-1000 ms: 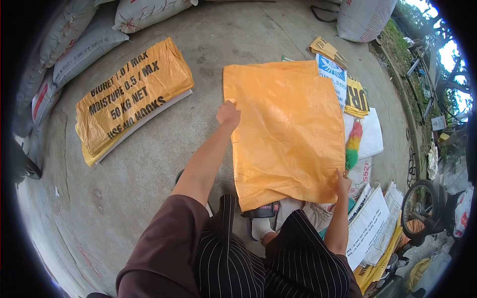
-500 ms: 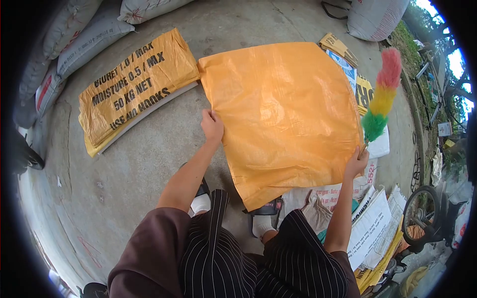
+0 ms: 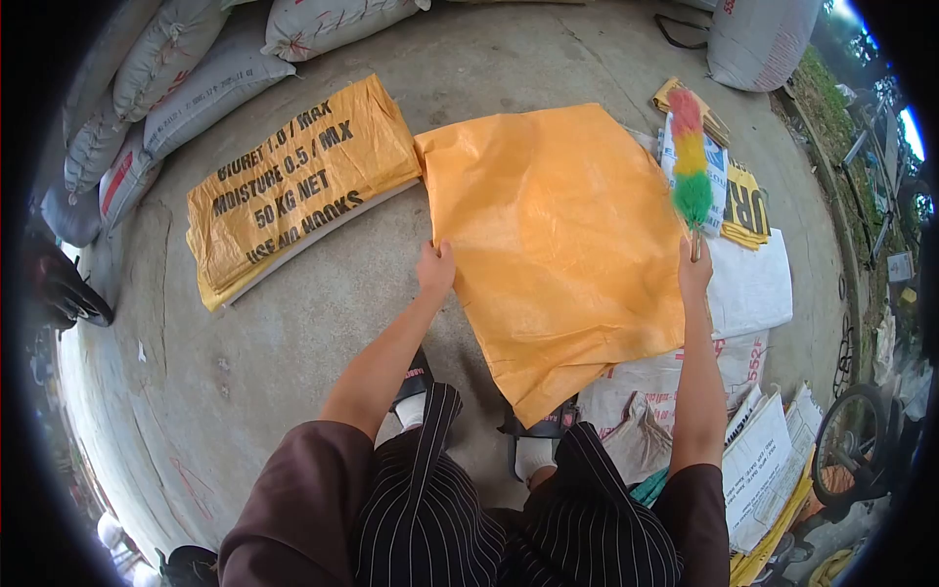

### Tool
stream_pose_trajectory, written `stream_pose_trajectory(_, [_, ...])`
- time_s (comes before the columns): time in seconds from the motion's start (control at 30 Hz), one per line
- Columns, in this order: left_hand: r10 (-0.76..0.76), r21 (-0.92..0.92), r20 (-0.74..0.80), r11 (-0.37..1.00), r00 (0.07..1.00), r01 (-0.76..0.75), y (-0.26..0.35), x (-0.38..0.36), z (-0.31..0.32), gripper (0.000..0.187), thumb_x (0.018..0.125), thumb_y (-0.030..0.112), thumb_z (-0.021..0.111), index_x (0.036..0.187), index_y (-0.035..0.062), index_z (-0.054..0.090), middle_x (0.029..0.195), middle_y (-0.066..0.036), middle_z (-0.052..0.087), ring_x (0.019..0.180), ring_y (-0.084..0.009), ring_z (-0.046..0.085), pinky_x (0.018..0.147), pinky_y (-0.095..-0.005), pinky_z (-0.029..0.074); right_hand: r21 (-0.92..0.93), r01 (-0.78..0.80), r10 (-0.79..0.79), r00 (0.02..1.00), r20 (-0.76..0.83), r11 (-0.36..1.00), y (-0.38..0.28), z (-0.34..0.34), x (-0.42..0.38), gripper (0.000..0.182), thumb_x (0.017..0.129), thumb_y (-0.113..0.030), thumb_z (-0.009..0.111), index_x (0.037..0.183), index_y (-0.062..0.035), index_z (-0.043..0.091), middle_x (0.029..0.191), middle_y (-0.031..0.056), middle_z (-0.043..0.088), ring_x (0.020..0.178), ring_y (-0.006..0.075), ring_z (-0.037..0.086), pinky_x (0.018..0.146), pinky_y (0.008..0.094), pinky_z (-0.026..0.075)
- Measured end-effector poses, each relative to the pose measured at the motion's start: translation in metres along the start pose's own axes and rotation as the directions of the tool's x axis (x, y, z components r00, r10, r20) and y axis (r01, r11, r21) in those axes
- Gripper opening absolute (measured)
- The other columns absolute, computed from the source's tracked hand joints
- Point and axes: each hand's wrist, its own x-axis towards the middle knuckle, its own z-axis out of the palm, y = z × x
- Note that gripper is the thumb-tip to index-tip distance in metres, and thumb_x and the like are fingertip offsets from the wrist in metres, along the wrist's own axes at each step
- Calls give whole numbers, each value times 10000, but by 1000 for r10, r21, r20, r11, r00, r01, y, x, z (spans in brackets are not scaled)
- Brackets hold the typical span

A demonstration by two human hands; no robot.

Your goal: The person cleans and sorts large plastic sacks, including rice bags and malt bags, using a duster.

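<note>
A plain orange woven sack [image 3: 558, 235] is spread out in front of me above the concrete floor. My left hand [image 3: 436, 269] grips its left edge, fingers closed over the fabric. On the other side, my right hand [image 3: 695, 270] is closed around the handle of a fluffy duster [image 3: 692, 161] banded red, yellow and green, which points upward. The sack's right edge meets that hand; whether the fingers pinch it too is hard to see. Touching the sack's upper left corner is a folded stack of yellow printed sacks [image 3: 303, 186].
Filled white sacks [image 3: 210, 93] are piled at the upper left, and another stands upright [image 3: 758, 44] at upper right. Folded sacks [image 3: 748, 205] and a white sack [image 3: 753, 289] lie to the right. Lower right are printed sacks [image 3: 763, 470] and a wheel [image 3: 849, 440].
My right hand has drawn the sack's right edge inward and up, narrowing the spread. The duster has swung left to nearly upright. The view has shifted slightly.
</note>
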Motion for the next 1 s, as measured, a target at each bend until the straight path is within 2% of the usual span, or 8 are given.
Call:
stream_pose_trajectory(0.1, [-115, 148, 281, 986, 953, 75, 5, 19, 0, 503, 818, 413, 518, 1098, -5, 520, 876, -217, 607, 836, -333, 595, 746, -386, 451, 32, -254, 229, 913, 339, 967, -42, -18, -43, 285, 865, -265, 500, 941, 5, 549, 734, 181, 584, 692, 320, 568, 614, 420, 407])
stream_pose_trajectory(0.2, [-154, 31, 265, 988, 952, 151, 26, 46, 1, 564, 772, 499, 545, 1005, -12, 594, 893, -210, 613, 858, -321, 598, 770, -373, 454, -60, -150, 161, 882, 442, 987, -64, -40, -96, 252, 885, -238, 437, 820, -9, 521, 644, 179, 562, 586, 361, 546, 515, 467, 369])
stream_pose_trajectory(0.3, [53, 34, 33, 998, 998, -54, 45, 82, 4, 539, 758, 479, 564, 974, -14, 600, 870, -195, 625, 874, -308, 600, 775, -367, 457, -282, 127, 83, 773, 629, 951, -74, -37, -136, 279, 886, -248, 418, 735, -24, 488, 640, 207, 542, 586, 370, 540, 506, 480, 368])
stream_pose_trajectory(0.37, [53, 227, 290, 966, 955, -123, 58, 100, -1, 464, 782, 399, 550, 977, -20, 581, 820, -182, 625, 830, -318, 601, 756, -368, 461, -274, 101, 99, 772, 628, 956, -78, -35, -139, 283, 887, -253, 416, 737, -25, 490, 643, 213, 540, 592, 376, 538, 512, 483, 371])
stream_pose_trajectory(0.5, [347, 294, 152, 878, 926, -377, 80, 89, 14, 327, 816, 271, 509, 950, -21, 569, 778, -176, 619, 779, -337, 595, 722, -384, 462, -148, -77, 147, 818, 556, 986, -75, -36, -127, 284, 883, -254, 420, 735, -23, 493, 645, 217, 541, 603, 395, 529, 531, 482, 384])
stream_pose_trajectory(0.6, [526, -35, 85, 850, 846, -525, 135, 37, -13, 239, 847, 171, 444, 920, -22, 565, 803, -192, 611, 774, -354, 585, 709, -399, 451, 2, -119, 106, 894, 435, 993, -60, -31, -138, 281, 873, -199, 458, 668, -6, 469, 554, 203, 505, 520, 376, 510, 475, 455, 361])
stream_pose_trajectory(0.8, [279, -72, -10, 958, 960, -279, 140, 30, -44, 201, 852, 125, 443, 903, -27, 564, 844, -171, 618, 804, -306, 601, 713, -379, 448, -114, 46, 21, 849, 529, 992, -66, -46, -144, 274, 868, -200, 463, 673, -7, 475, 560, 200, 515, 511, 381, 510, 469, 459, 364])
stream_pose_trajectory(1.0, [74, -644, 219, 760, 973, 87, 151, 28, -72, 228, 862, 106, 409, 1024, -33, 490, 910, -134, 585, 766, -218, 614, 654, -332, 508, -60, 65, 8, 604, 797, 996, -81, -38, -183, 298, 853, -263, 471, 697, -15, 523, 600, 199, 556, 591, 366, 555, 536, 443, 412])
